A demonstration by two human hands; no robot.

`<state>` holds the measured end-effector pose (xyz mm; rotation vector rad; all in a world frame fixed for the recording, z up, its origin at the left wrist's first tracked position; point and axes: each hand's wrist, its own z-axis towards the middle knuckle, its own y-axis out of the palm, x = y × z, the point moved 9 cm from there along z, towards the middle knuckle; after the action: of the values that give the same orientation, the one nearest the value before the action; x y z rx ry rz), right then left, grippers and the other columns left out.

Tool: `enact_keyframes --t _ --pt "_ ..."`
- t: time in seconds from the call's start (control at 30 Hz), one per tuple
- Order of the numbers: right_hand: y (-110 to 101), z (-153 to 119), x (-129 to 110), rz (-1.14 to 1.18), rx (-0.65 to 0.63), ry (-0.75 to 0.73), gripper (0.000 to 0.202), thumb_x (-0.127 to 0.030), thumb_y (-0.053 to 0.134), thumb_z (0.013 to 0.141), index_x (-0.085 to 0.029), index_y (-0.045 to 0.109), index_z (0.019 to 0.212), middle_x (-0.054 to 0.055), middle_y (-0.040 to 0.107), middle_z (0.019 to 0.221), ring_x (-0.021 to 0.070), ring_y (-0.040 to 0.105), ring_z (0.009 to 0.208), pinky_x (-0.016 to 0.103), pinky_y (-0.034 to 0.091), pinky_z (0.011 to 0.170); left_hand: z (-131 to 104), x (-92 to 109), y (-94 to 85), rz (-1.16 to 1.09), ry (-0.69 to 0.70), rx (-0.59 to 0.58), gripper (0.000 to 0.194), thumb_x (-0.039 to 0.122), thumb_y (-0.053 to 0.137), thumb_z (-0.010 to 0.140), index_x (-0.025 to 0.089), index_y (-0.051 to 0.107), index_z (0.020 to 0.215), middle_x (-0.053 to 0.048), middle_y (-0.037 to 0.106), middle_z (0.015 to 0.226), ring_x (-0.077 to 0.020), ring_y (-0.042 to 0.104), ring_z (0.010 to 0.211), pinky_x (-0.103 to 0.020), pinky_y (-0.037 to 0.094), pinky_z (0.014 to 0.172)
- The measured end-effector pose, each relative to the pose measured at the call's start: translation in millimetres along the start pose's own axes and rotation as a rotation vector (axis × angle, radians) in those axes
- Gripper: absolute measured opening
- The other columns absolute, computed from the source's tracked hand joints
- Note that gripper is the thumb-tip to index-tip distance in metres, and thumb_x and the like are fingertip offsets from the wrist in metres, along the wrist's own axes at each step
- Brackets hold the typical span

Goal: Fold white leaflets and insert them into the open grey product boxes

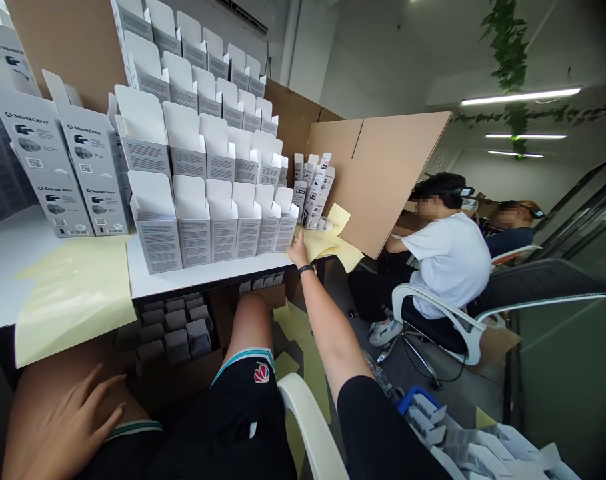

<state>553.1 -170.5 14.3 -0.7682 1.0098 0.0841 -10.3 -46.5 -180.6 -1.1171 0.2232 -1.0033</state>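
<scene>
My right hand (298, 249) reaches out to the table's front edge, touching the right end of the lowest row of small white boxes (285, 220); its fingertips are partly hidden, so what they hold cannot be made out. My left hand (77, 427) lies on my left thigh with its fingers spread and nothing in it. The white boxes, with open flaps standing up, are stacked in several tiers on the white table (203, 275). Left of them stand taller printed boxes (103, 167). A yellow sheet (77, 293) hangs over the front edge.
Cardboard panels (393, 173) border the table's right side, beside crumpled yellow paper (345, 250). Under the table is a carton of boxes (175, 327). A blue crate (413, 398) with white boxes stands at lower right. Two people sit further right, one on a white-framed chair (475, 333).
</scene>
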Motion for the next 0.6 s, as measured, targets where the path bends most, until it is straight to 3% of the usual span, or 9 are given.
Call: enact_keyframes --t 0.17,0.4,0.5,0.6 --pt "-11 -3 8 -0.037 -0.088 -0.004 0.062 -0.024 0.064 0.095 -0.021 0.040 0.152 0.014 0.049 0.148 0.0290 0.053 0.131 0.053 0.044 0.111 -1 -5 3.1 -0.054 0.009 0.009 0.035 0.050 0.051 0.083 0.042 0.057 0.116 0.010 0.053 0.142 -0.0391 0.058 0.125 -0.057 0.047 0.105" --pt "-34 -1 3 -0.071 -0.089 -0.064 0.049 -0.024 0.067 0.094 -0.017 0.053 0.140 0.013 0.060 0.133 0.0251 0.062 0.117 0.049 0.051 0.103 2 -5 5.4 0.008 0.014 -0.021 0.037 0.054 0.046 0.084 0.039 0.054 0.117 0.003 0.056 0.137 -0.0387 0.059 0.123 -0.059 0.048 0.104" --pt "-46 -6 -5 -0.058 -0.044 -0.158 0.039 -0.029 0.064 0.097 -0.014 0.058 0.132 0.010 0.066 0.119 0.0211 0.067 0.103 0.043 0.056 0.093 7 8 -4.1 0.055 -0.008 -0.080 0.042 0.054 0.043 0.085 0.030 0.061 0.116 -0.004 0.060 0.135 -0.0363 0.059 0.125 -0.055 0.047 0.106" --pt "-58 -23 -26 -0.030 0.014 -0.360 0.033 -0.037 0.061 0.099 -0.013 0.062 0.123 0.007 0.068 0.104 0.0175 0.067 0.090 0.038 0.058 0.085 9 26 -15.0 0.020 -0.048 -0.138 0.048 0.052 0.046 0.084 0.021 0.069 0.113 -0.013 0.063 0.134 -0.0348 0.061 0.124 -0.051 0.048 0.106"
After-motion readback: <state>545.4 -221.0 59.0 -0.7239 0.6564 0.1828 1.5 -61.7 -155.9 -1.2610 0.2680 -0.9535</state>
